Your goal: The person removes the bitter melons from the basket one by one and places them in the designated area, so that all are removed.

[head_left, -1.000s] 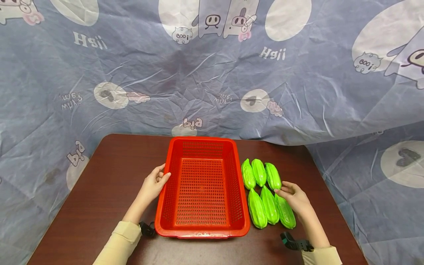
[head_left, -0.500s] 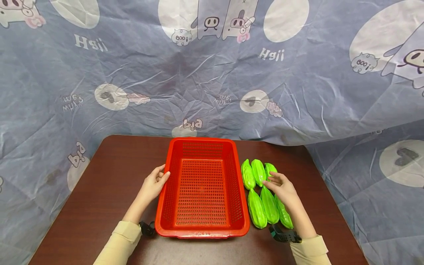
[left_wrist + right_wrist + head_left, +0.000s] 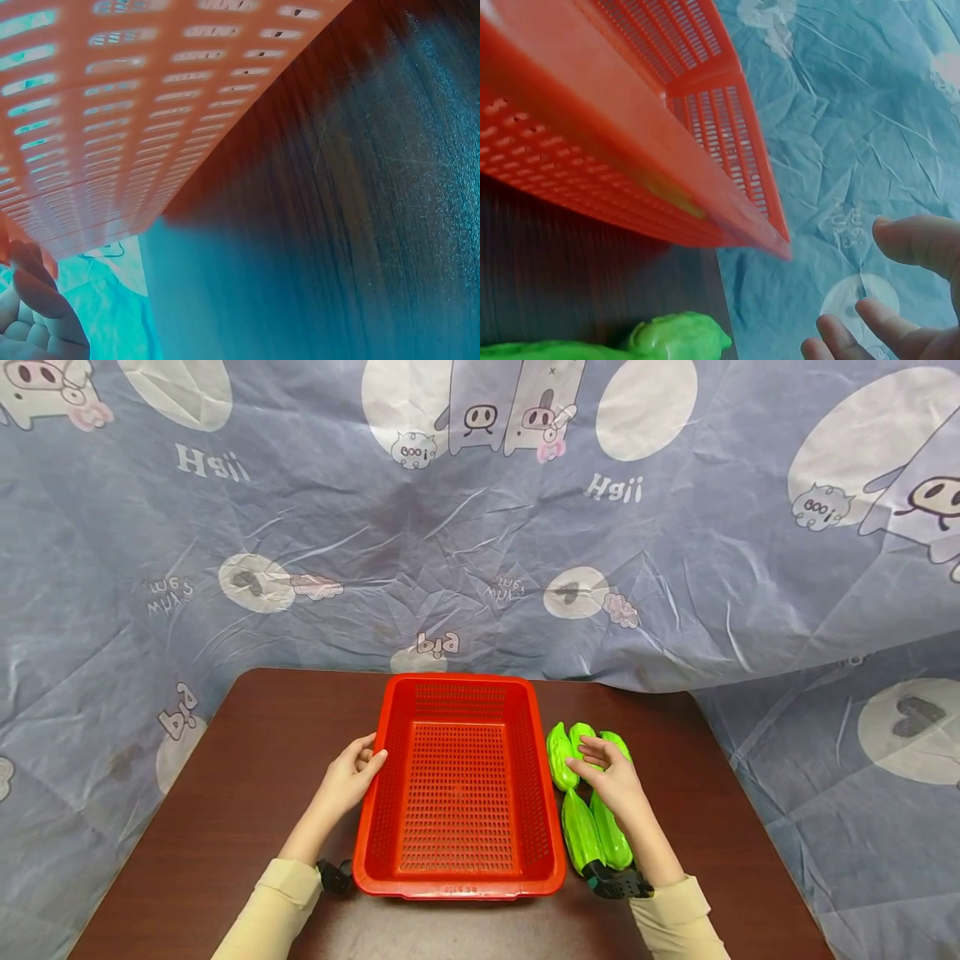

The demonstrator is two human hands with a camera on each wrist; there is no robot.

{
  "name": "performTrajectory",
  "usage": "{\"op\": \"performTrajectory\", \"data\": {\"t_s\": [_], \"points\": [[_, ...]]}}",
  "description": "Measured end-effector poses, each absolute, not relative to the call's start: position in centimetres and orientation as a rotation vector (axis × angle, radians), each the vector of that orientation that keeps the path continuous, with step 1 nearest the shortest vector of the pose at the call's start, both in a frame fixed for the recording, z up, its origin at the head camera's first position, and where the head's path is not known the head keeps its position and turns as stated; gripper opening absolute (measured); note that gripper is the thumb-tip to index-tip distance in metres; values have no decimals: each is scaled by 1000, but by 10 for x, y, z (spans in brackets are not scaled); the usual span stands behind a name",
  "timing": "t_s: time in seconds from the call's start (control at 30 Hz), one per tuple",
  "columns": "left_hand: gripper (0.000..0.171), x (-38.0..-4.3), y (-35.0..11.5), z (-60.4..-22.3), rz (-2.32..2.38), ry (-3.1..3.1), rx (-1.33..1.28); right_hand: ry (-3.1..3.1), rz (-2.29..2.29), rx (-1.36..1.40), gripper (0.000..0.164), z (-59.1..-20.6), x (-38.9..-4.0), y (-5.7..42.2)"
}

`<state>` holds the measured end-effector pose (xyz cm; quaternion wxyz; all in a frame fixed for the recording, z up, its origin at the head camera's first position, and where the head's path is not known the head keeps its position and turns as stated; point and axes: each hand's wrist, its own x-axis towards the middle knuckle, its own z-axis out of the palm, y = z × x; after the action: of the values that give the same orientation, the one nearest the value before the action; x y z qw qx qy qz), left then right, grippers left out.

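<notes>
A red plastic basket (image 3: 459,793) with slotted walls lies on the table, its inside bare. My left hand (image 3: 351,778) grips its left rim, thumb over the edge and fingers on the outer side. In the left wrist view the curled fingers (image 3: 45,311) show beside the slotted wall. My right hand (image 3: 611,777) is over the bright green, ridged bitter melons at the basket's right, fingers spread and holding nothing. One bitter melon (image 3: 561,756) lies by the basket wall, another (image 3: 581,831) nearer the front. The hand and forearm cover parts of the others.
The dark brown table (image 3: 300,718) extends to both sides of the basket. Behind it hangs a blue printed cloth (image 3: 450,543). A black wrist strap (image 3: 618,883) on the right arm overlaps the front bitter melons in the head view.
My right hand has moved left and a little away from me, from the outer bitter melons to over the inner ones. The left hand keeps its grip on the basket.
</notes>
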<state>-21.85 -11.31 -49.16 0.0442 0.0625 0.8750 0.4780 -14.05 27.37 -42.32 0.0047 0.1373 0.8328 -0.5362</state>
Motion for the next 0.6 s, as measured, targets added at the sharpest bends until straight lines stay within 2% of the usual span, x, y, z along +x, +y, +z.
{"op": "performTrajectory", "data": {"t_s": [0.6], "points": [[51, -225, -117, -479, 1476, 2754, 216, 2635, -1700, 346, 60, -426, -160, 249]]}}
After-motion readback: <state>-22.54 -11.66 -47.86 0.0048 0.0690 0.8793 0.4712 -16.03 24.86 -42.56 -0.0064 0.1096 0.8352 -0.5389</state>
